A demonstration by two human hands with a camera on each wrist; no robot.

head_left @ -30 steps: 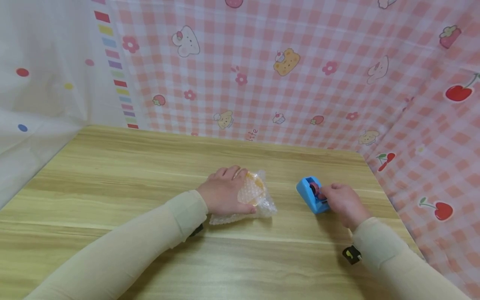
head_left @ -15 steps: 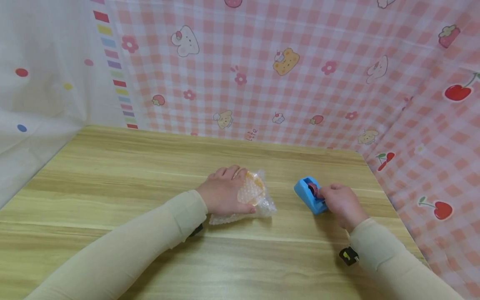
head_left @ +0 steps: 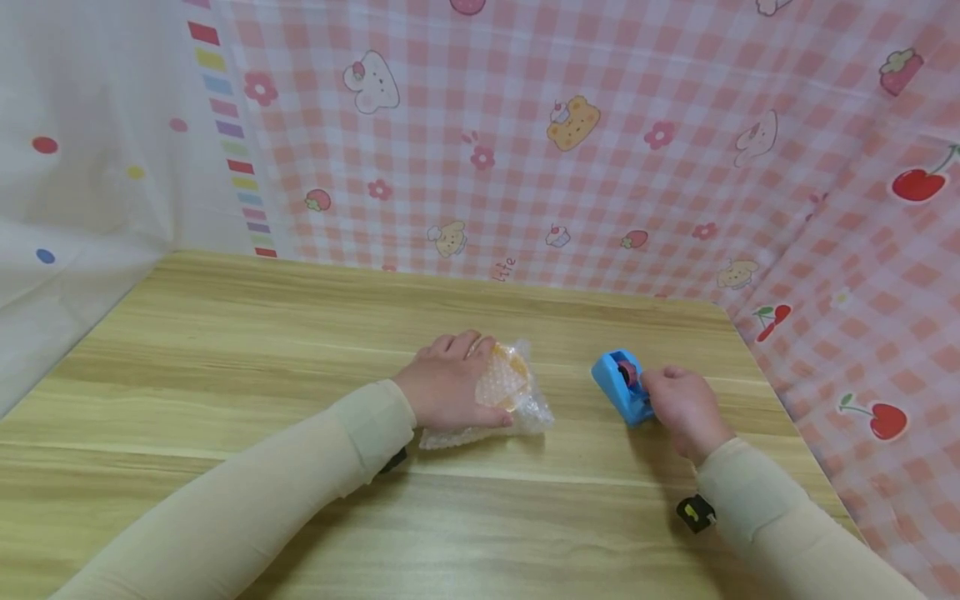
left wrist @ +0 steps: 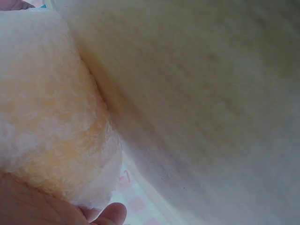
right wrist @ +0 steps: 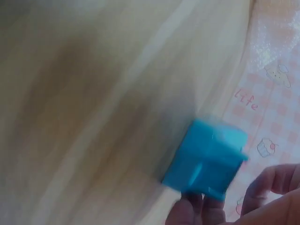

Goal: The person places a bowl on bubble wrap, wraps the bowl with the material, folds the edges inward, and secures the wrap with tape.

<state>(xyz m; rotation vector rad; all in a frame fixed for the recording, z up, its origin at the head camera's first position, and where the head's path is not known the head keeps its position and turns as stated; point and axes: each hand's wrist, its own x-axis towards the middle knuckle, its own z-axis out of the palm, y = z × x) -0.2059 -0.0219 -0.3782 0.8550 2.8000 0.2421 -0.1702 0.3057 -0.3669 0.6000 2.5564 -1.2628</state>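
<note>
In the head view my left hand (head_left: 448, 383) holds down a bubble-wrapped package (head_left: 536, 408) with something orange-yellow inside. Its fingers bend over the far side, and the thumb lies along the near side. The left wrist view shows the bubble wrap (left wrist: 51, 98) close up against the palm. To the right, my right hand (head_left: 688, 408) grips the front end of a blue tape dispenser (head_left: 613, 387) that carries a small reddish tape roll (head_left: 627, 373). Seen from the right wrist, fingertips sit right at the dispenser's edge (right wrist: 201, 161); any strip of tape is too small to make out.
Both hands work over a wood-grain table (head_left: 262, 350). A pink checked cloth (head_left: 510, 192) hangs behind it and along the right side, with a white dotted sheet (head_left: 90, 192) at the left. Wrist cameras hang beneath both sleeves.
The tape dispenser has shifted slightly left and then back, now a touch farther from me. My right wrist has moved a little left. The left hand and package stay put.
</note>
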